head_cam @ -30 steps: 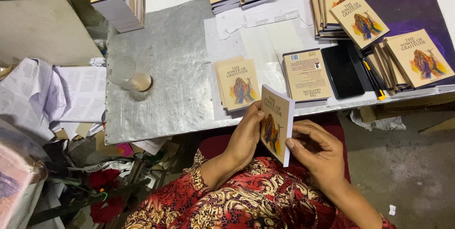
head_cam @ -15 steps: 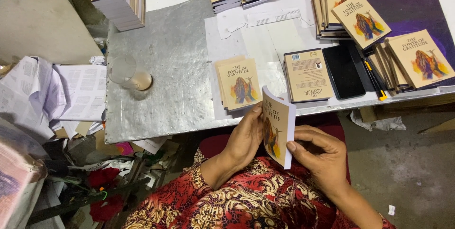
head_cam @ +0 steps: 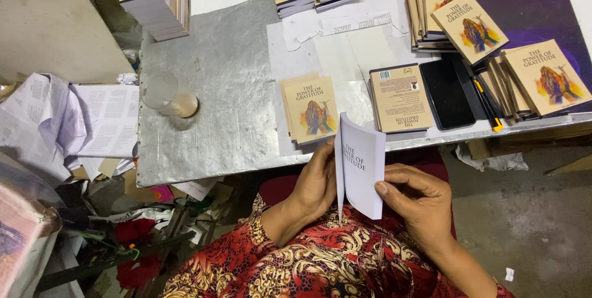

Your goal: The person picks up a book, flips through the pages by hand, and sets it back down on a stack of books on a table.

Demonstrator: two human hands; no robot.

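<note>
Both hands hold a thin open book point(head_cam: 361, 168) upright over the lap, just below the near edge of the metal table point(head_cam: 228, 88): the left hand point(head_cam: 317, 184) cups its cover side with fingers curled around it, and the right hand point(head_cam: 419, 196) pinches the white title page with its thumb on the page's edge. On the table just beyond lie a small stack of tan books point(head_cam: 310, 110), a face-down book point(head_cam: 401, 97) beside a black phone point(head_cam: 448, 92), and a clear glass point(head_cam: 166, 95) off to the left.

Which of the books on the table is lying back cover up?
The single tan book just left of the black phone; it shows its back cover, while the other near-edge books show illustrated fronts.
</note>
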